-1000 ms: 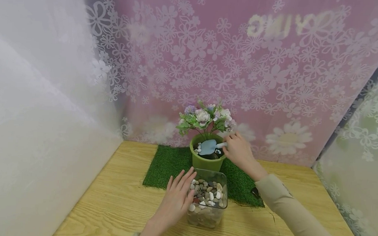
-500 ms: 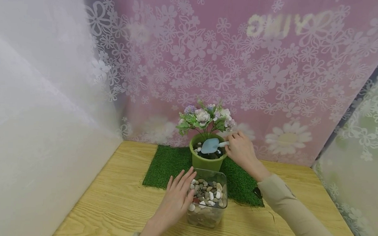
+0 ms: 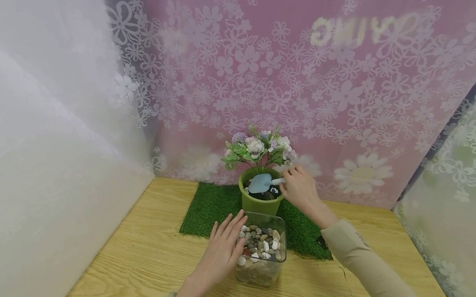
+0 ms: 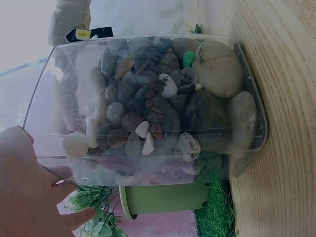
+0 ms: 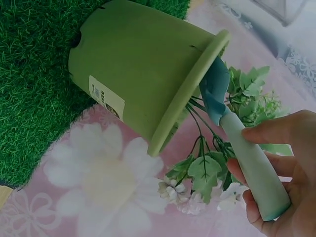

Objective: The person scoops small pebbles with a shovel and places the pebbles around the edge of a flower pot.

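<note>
A small blue trowel (image 3: 260,183) with a pale handle is held in my right hand (image 3: 301,189); in the right wrist view the thumb and fingers wrap its handle (image 5: 256,170). Its blade dips inside the rim of the green flowerpot (image 3: 261,206), over dark contents with a few white pebbles. Flowers (image 3: 257,145) in white and purple rise from the pot. My left hand (image 3: 220,244) rests with straight fingers on the left edge of a clear plastic box (image 3: 260,274). Pebbles (image 4: 143,103) of many colours fill much of that box.
Pot and box stand close together, the pot on a green artificial grass mat (image 3: 210,208). Under it lies a wooden table (image 3: 148,250). A pink flowered curtain (image 3: 209,77) hangs right behind the pot, and a white sheet (image 3: 56,159) borders the left side.
The trowel moved slightly right, then back left within the pot, my right hand moving with it. My left hand and the box stayed put.
</note>
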`<state>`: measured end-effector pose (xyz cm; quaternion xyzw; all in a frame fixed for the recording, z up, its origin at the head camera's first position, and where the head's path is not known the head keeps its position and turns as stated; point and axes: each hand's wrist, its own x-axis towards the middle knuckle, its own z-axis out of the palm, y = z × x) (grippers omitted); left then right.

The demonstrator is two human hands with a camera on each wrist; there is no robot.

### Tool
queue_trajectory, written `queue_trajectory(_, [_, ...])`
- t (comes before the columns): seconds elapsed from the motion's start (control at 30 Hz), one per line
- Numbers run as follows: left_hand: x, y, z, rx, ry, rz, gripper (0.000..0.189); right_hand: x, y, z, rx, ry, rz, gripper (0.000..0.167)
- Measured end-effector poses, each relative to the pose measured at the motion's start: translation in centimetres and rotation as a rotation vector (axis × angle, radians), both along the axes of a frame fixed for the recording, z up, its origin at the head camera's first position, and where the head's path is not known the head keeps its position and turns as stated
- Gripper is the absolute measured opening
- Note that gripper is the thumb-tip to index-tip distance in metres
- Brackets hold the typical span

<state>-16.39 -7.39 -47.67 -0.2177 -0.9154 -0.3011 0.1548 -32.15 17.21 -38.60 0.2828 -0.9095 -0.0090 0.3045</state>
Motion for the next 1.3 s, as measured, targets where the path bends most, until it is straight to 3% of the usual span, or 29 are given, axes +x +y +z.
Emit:
queue_trajectory(0.3, [-0.1,0.0,-0.1,0.010,-0.002,0.004,0.053,-0.7,-0.9,-1.2,-0.007,0.106,0.061,0.017])
queue_trajectory(0.53, [-0.1,0.0,0.1,0.018,-0.010,-0.009,0.053,-0.7,-0.4,-1.0,-0.065,0.123,0.077,0.018])
queue_trajectory(0.63, [-0.1,0.0,0.0,0.016,-0.014,-0.009,0.053,-0.3,0.1,-0.6,-0.094,0.088,0.071,0.018])
queue_trajectory(0.9, [0.1,0.0,0.0,0.017,-0.036,-0.013,0.054,2.2,2.1,0.1,-0.201,-0.037,0.026,0.020])
queue_trajectory(1.3, [0.1,0.0,0.1,0.025,-0.037,-0.015,0.053,7.2,6.8,2.9,-0.298,-0.146,0.097,0.021])
